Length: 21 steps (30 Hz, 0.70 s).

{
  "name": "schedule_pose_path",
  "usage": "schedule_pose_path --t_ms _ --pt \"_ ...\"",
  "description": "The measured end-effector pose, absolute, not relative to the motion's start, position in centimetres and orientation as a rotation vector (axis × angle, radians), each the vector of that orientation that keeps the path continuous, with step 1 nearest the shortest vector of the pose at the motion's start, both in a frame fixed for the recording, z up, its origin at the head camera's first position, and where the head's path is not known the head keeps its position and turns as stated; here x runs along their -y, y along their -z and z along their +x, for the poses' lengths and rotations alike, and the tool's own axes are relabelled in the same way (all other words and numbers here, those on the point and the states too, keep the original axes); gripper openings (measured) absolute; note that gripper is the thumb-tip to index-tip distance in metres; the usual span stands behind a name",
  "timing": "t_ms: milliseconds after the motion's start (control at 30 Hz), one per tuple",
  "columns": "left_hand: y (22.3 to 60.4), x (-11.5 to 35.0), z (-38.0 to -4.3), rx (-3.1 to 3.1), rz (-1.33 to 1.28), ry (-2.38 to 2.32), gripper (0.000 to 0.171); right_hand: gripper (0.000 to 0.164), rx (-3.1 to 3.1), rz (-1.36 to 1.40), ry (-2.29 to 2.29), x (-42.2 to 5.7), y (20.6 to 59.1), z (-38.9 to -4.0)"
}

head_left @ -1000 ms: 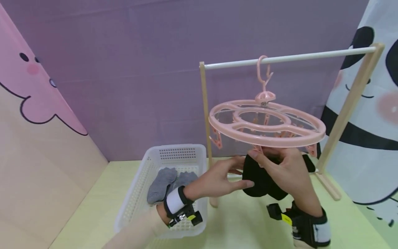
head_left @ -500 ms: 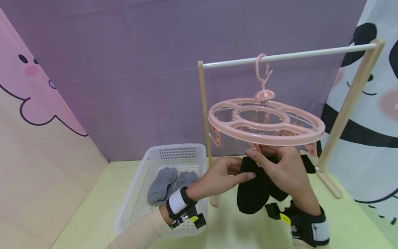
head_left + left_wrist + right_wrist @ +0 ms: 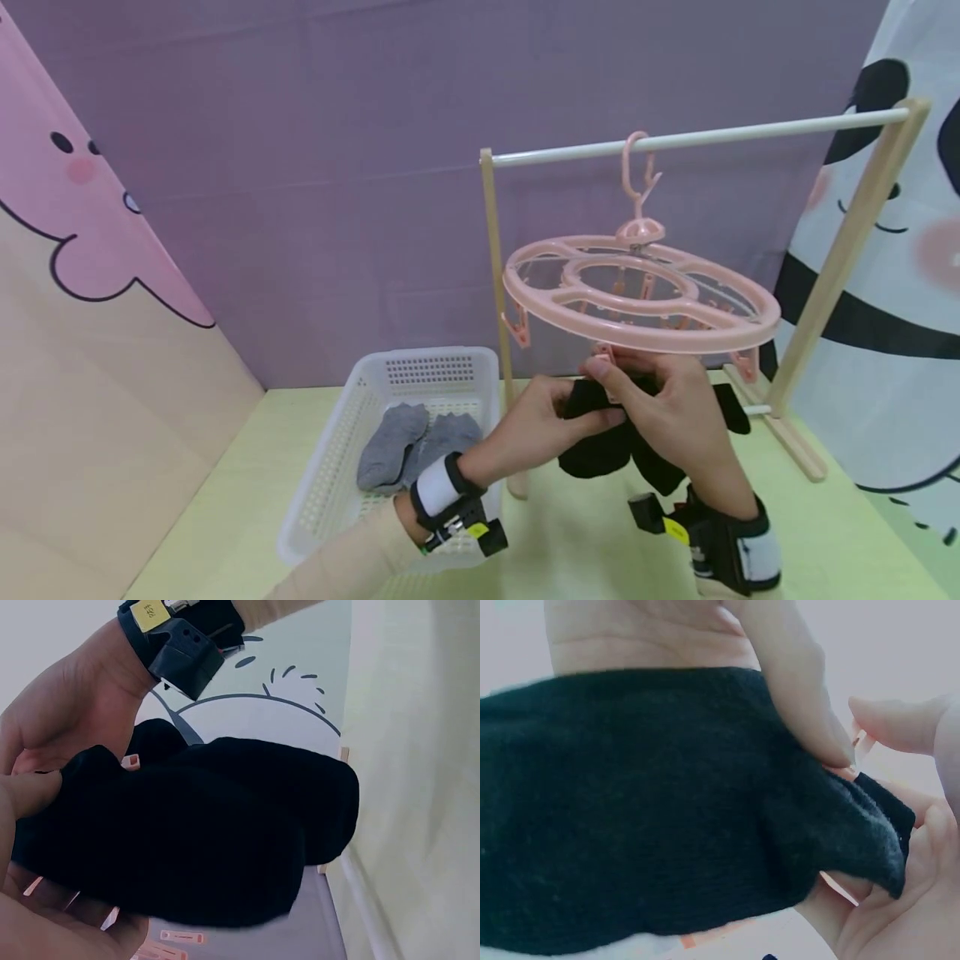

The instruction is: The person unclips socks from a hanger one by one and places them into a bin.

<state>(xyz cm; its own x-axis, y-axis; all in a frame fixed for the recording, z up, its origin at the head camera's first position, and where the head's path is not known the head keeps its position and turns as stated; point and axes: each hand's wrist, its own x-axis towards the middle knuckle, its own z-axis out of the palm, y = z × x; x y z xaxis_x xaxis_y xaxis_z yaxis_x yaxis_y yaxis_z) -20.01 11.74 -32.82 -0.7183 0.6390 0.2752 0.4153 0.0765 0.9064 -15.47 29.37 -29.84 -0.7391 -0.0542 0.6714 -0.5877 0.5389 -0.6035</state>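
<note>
My left hand [image 3: 536, 425] pinches a black sock [image 3: 596, 454] between thumb and fingers, just under the front edge of a pink round clip hanger [image 3: 641, 333]. With thumb and fingers my right hand [image 3: 675, 412] grips a small pink clothespin [image 3: 604, 354] hanging from that edge, right at the top of the sock. A second black sock [image 3: 322, 799] shows behind the first in the left wrist view. Further right, past the right hand, more black fabric [image 3: 731, 408] appears. Seen from the right wrist, the sock [image 3: 645, 802] hides part of the fingers.
The hanger hooks over a white rod [image 3: 712, 137] on a wooden stand [image 3: 847, 258]. Other pink clothespins [image 3: 517, 327] dangle from its ring. To the left, a white basket [image 3: 318, 467] on the pale table [image 3: 225, 483] holds grey socks [image 3: 393, 446].
The sock in the left hand first hung lower, then has come up towards the hanger and bunched at the clothespin. Both hands and the clothespin have shifted slightly.
</note>
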Motion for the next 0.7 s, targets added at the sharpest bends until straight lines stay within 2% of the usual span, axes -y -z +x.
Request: schedule_pose_path --t_ms 433,700 --pt "32.95 -11.66 -20.01 -2.056 1.040 -1.790 0.020 0.013 2.147 0.478 -1.143 -28.95 29.96 -15.52" --pt "32.85 -11.54 -20.14 -2.093 1.096 -1.765 0.020 0.017 2.085 0.501 -1.159 -28.65 29.80 -15.73"
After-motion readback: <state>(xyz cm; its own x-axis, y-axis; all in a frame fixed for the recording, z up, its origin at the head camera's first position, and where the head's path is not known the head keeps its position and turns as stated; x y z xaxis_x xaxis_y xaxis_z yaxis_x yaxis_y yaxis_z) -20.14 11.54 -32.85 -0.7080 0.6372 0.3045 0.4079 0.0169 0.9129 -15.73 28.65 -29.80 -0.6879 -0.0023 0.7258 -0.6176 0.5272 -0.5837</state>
